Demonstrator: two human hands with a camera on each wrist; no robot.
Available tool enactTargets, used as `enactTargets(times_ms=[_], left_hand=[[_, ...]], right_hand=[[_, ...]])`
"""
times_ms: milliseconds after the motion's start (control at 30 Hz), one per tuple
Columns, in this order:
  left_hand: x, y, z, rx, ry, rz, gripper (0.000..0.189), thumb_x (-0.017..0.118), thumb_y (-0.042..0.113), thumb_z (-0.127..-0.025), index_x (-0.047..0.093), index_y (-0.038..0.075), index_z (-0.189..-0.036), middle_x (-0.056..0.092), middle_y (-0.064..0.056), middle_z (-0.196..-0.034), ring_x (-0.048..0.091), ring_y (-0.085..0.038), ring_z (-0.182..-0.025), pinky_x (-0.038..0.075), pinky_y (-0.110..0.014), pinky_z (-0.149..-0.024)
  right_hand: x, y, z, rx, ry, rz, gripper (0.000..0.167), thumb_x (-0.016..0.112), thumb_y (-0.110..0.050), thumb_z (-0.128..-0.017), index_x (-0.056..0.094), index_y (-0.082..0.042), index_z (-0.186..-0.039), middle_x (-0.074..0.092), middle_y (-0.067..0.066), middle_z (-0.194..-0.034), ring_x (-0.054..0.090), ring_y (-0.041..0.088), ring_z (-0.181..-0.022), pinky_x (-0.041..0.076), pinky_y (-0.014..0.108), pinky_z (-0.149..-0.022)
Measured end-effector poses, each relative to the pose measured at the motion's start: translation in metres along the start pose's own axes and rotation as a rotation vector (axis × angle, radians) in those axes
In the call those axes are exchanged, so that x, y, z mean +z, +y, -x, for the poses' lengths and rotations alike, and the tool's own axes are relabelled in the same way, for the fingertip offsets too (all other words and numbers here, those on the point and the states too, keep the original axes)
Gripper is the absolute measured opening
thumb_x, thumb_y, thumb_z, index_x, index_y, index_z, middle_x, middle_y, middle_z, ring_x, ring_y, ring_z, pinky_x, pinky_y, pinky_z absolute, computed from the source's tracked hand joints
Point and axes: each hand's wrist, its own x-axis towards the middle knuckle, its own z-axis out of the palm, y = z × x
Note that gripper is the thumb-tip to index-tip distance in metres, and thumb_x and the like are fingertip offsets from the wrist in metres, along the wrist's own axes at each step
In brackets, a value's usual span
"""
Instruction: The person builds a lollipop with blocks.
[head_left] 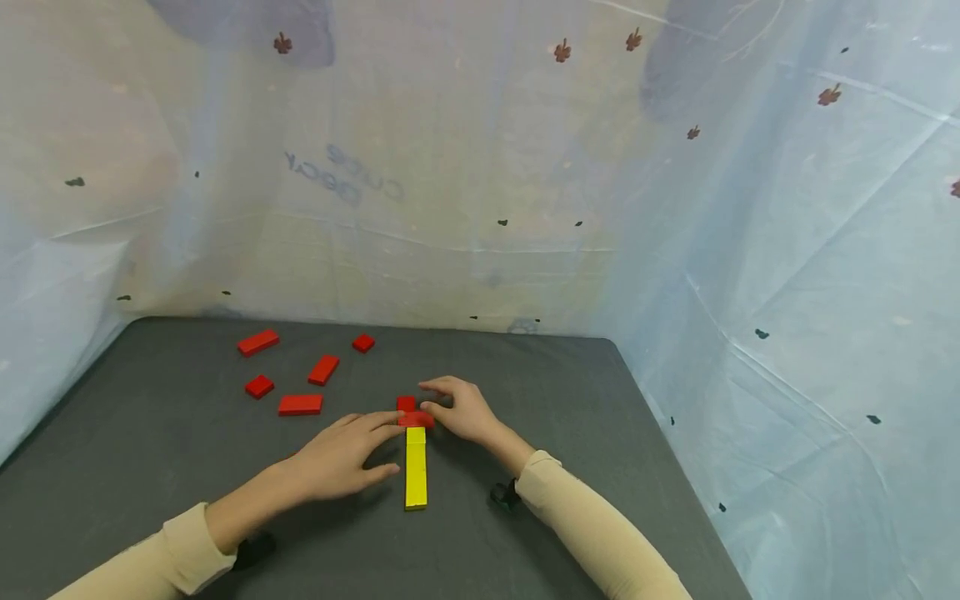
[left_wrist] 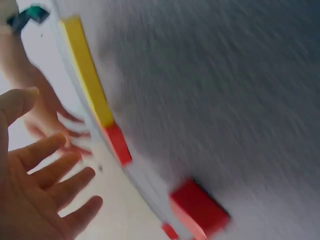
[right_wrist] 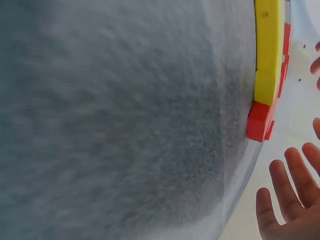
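A yellow bar (head_left: 416,477) lies lengthwise on the dark table, a shorter yellow block (right_wrist: 265,87) at its far end. Across that end runs a red block (head_left: 417,420), and a second red piece (head_left: 406,403) sits just beyond it. My left hand (head_left: 345,460) reaches in from the left with fingers extended and fingertips right at the crosswise block. On the other side, my right hand (head_left: 463,410) hovers with fingers spread and slightly bent, fingertips close to the block's right end. Both palms hold nothing in the wrist views.
Several loose red blocks lie at the back left, both oblong pieces (head_left: 301,405) and small square ones (head_left: 259,387). A pale printed sheet (head_left: 450,167) hangs behind and to the right of the dark table (head_left: 600,433).
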Motion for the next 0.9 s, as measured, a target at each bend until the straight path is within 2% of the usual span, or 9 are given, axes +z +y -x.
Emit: enactTargets(times_ms=[100,200,267,367,533,667,900], left_hand=[[-0.010,-0.012,0.008,-0.017,0.100,-0.006,0.048,0.070,0.044,-0.085,0.063,0.020,-0.126,0.052,0.001,-0.139,0.057,-0.018,-0.118,0.047,-0.046,-0.097],[-0.018,-0.027,0.017,-0.035,0.173,-0.015,0.039,0.072,0.038,-0.085,0.066,0.023,-0.120,0.056,0.005,-0.133,0.062,-0.015,-0.107,0.052,-0.039,-0.087],[-0.023,-0.037,0.024,-0.046,0.202,-0.007,0.035,0.073,0.033,-0.084,0.067,0.024,-0.117,0.058,0.006,-0.128,0.063,-0.014,-0.104,0.054,-0.037,-0.084],[-0.027,-0.054,0.034,-0.062,0.211,0.007,0.031,0.073,0.028,-0.085,0.067,0.024,-0.115,0.059,0.007,-0.123,0.062,-0.014,-0.106,0.054,-0.037,-0.084],[-0.026,-0.078,0.048,-0.087,0.160,0.058,0.026,0.072,0.024,-0.087,0.068,0.024,-0.113,0.059,0.012,-0.117,0.061,-0.011,-0.103,0.053,-0.034,-0.081],[-0.025,-0.086,0.056,-0.100,0.090,0.088,0.023,0.071,0.025,-0.087,0.068,0.028,-0.110,0.058,0.017,-0.112,0.061,-0.007,-0.099,0.053,-0.029,-0.078],[-0.026,-0.093,0.067,-0.022,-0.030,0.160,0.024,0.072,0.027,-0.086,0.068,0.032,-0.110,0.057,0.019,-0.112,0.059,-0.005,-0.101,0.053,-0.031,-0.080]], right_hand=[[-0.002,-0.005,0.011,-0.019,-0.021,0.061,0.044,0.060,-0.035,-0.095,0.057,-0.019,-0.135,0.054,-0.003,-0.136,0.057,0.017,-0.117,0.049,0.038,-0.094],[-0.002,-0.009,0.022,-0.059,-0.050,0.127,0.046,0.061,-0.037,-0.094,0.055,-0.019,-0.137,0.052,-0.003,-0.139,0.052,0.018,-0.124,0.046,0.040,-0.100],[-0.002,-0.011,0.029,-0.093,-0.071,0.172,0.049,0.060,-0.040,-0.094,0.053,-0.020,-0.138,0.049,-0.003,-0.141,0.049,0.018,-0.127,0.044,0.041,-0.102],[-0.002,-0.013,0.039,-0.145,-0.107,0.226,0.055,0.060,-0.043,-0.093,0.049,-0.020,-0.142,0.044,-0.003,-0.146,0.045,0.019,-0.131,0.041,0.044,-0.105],[-0.001,-0.012,0.054,-0.201,-0.165,0.321,0.065,0.059,-0.049,-0.092,0.040,-0.021,-0.147,0.035,-0.002,-0.153,0.038,0.019,-0.137,0.038,0.048,-0.107],[0.000,-0.012,0.063,-0.226,-0.205,0.357,0.070,0.058,-0.052,-0.091,0.037,-0.019,-0.149,0.029,0.001,-0.156,0.034,0.021,-0.140,0.037,0.048,-0.108],[0.004,-0.015,0.069,-0.237,-0.261,0.389,0.069,0.055,-0.057,-0.091,0.038,-0.022,-0.148,0.024,0.001,-0.159,0.029,0.021,-0.143,0.034,0.049,-0.110]])
